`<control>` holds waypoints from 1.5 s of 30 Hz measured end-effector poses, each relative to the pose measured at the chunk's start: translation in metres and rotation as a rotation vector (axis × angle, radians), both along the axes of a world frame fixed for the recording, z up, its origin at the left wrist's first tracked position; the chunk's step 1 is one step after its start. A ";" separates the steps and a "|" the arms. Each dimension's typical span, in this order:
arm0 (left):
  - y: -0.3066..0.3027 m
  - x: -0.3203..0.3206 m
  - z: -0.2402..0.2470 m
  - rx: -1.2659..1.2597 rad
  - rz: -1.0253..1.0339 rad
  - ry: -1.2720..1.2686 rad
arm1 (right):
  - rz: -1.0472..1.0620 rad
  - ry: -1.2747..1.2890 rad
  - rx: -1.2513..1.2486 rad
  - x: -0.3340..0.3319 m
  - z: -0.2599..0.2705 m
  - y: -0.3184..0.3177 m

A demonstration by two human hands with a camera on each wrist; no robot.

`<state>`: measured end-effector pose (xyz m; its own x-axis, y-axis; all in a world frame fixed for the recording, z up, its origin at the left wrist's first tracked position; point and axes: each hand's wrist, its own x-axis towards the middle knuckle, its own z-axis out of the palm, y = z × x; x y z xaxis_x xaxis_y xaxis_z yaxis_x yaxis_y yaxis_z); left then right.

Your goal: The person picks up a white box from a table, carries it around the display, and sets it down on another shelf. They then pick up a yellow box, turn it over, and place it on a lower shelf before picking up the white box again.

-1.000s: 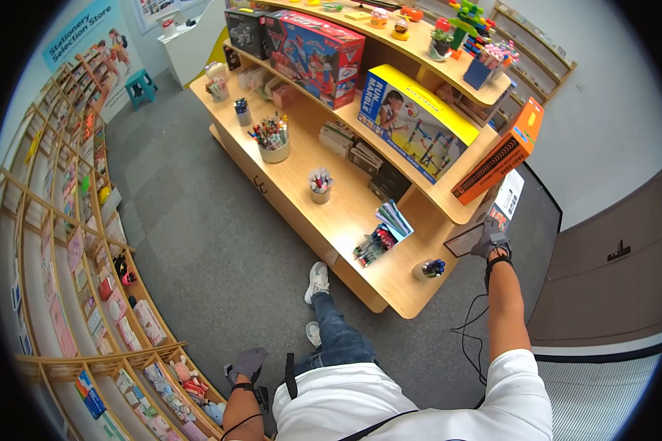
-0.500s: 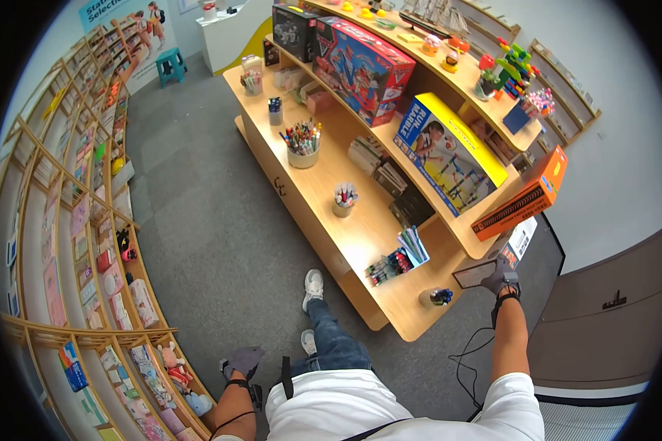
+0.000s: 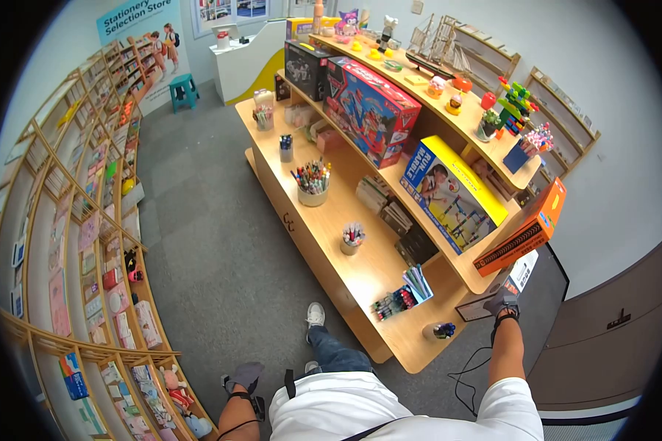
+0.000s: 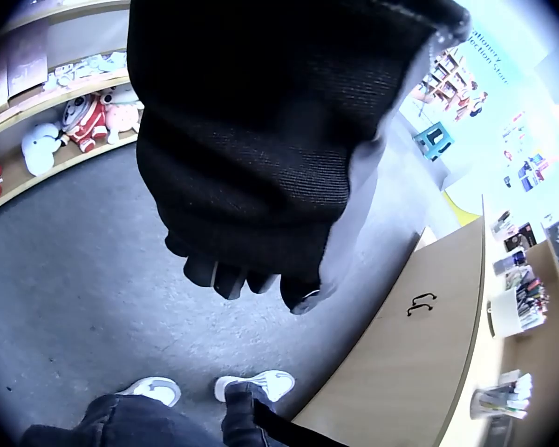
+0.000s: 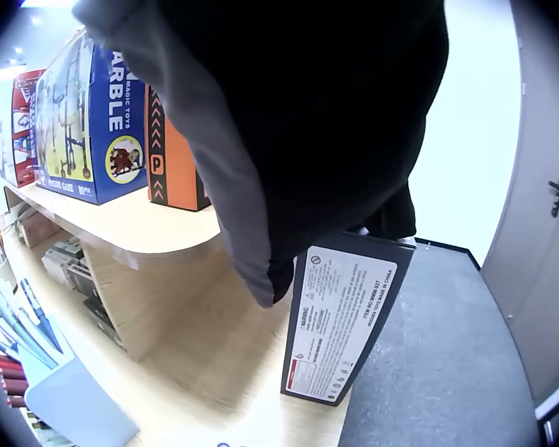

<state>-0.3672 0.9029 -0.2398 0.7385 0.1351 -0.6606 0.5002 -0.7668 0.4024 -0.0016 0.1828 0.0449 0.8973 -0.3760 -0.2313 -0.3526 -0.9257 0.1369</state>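
My gloved right hand (image 3: 502, 301) grips the upper part of a dark box (image 3: 475, 307) at the near right end of the wooden shelf unit. In the right wrist view the hand (image 5: 307, 121) covers the top of this box (image 5: 345, 321), whose narrow side carries a white printed label; most fingers are hidden. The box leans slightly, with its lower end at the edge of the lower shelf. Down by my left side hangs my gloved left hand (image 3: 244, 376), holding nothing. Its fingers (image 4: 228, 279) point down, loosely bent, above the grey floor.
An orange box (image 3: 522, 234) stands over the right hand, beside a yellow and blue box (image 3: 454, 195). Pen cups (image 3: 440, 331) and a pen tray (image 3: 403, 298) stand on the lower shelf. Curved wall shelves (image 3: 88, 345) run along the left. A black cable (image 3: 460, 382) lies on the floor.
The head view has shifted, so the shelf unit sits lower and farther right, with more of the room's back showing. My right hand stays at the dark box; my left still hangs.
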 end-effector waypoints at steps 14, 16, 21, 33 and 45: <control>-0.017 -0.050 -0.043 0.050 0.031 -0.070 | 0.016 0.018 -0.028 0.001 -0.011 -0.008; -0.016 -0.084 -0.059 0.066 -0.043 -0.073 | 0.036 0.007 -0.040 -0.003 -0.010 -0.007; -0.034 -0.110 -0.036 0.063 -0.123 0.075 | 0.072 -0.006 -0.096 -0.002 -0.006 0.001; -0.054 -0.052 0.038 -0.006 0.224 0.034 | 0.142 -0.024 -0.154 0.002 -0.032 -0.024; -0.040 -0.077 0.006 0.100 -0.016 -0.014 | 0.066 -0.006 -0.103 -0.004 -0.018 -0.006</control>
